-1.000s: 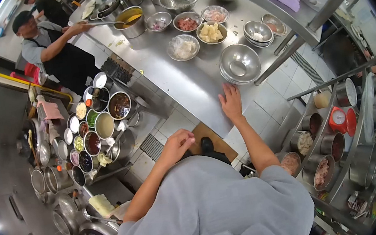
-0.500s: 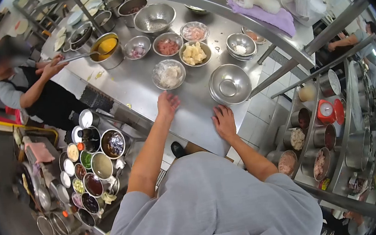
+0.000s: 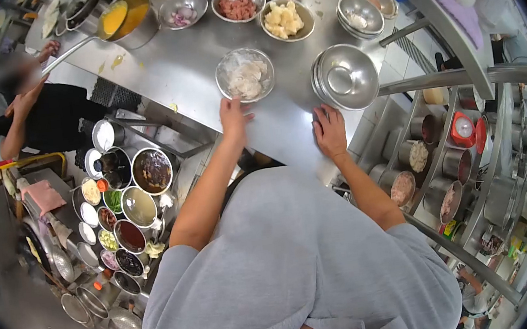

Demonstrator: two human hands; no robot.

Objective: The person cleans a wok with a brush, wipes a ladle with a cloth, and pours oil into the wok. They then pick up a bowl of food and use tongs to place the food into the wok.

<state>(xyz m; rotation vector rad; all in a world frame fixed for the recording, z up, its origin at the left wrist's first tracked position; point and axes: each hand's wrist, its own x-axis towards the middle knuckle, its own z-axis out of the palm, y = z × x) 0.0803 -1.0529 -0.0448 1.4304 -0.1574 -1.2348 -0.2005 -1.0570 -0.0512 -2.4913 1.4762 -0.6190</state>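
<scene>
Right at the near rim of a metal bowl of pale, whitish food pieces is my left hand. Its fingers are loosely apart and slightly blurred, with nothing seen in them. My right hand lies palm down on the steel table, fingers spread, just below a stack of metal bowls. Beyond the food bowl stand bowls of yellow chunks, pinkish-red diced pieces and purple-and-white pieces.
At the left a person holds a long-handled ladle over a pot of yellow liquid. Many sauce and ingredient containers stand left of me. A rack with metal tubs is on the right; a steel rail juts in above it.
My view has tilted, so the table and bowls sit higher in it. My left hand has moved up to the bowl's rim. My right hand stays on the table.
</scene>
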